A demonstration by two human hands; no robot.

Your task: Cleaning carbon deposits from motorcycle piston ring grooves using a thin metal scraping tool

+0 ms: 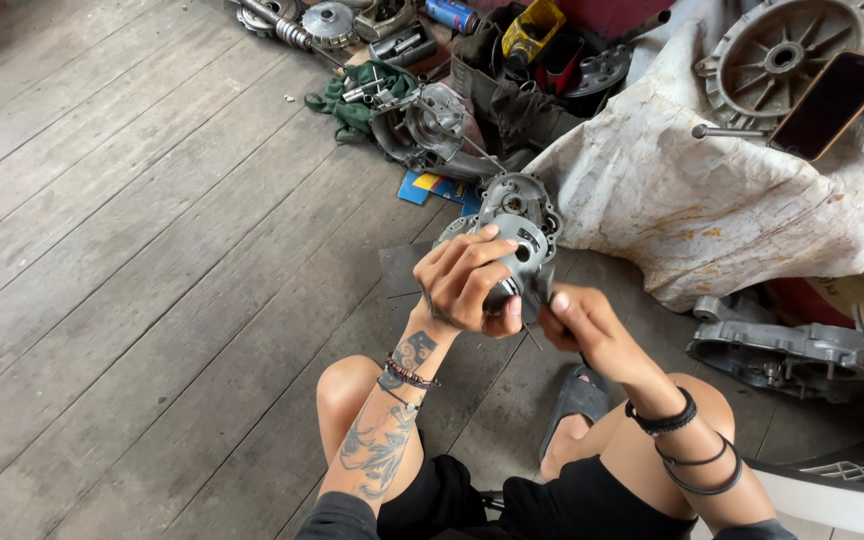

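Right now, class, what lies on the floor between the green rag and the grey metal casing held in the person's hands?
In the head view, between the green rag and the held casing lie a grey engine part and blue-and-yellow cards.

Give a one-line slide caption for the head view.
Left hand grips grey engine casing; right hand pinches its lower edge.

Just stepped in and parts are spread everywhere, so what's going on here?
A person sitting on the wooden plank floor holds a grey metal engine casing up over their knees. The left hand grips it from the front, while the right hand pinches a thin tool at its lower edge. More engine parts lie around, including another casing, a white cloth and a phone.
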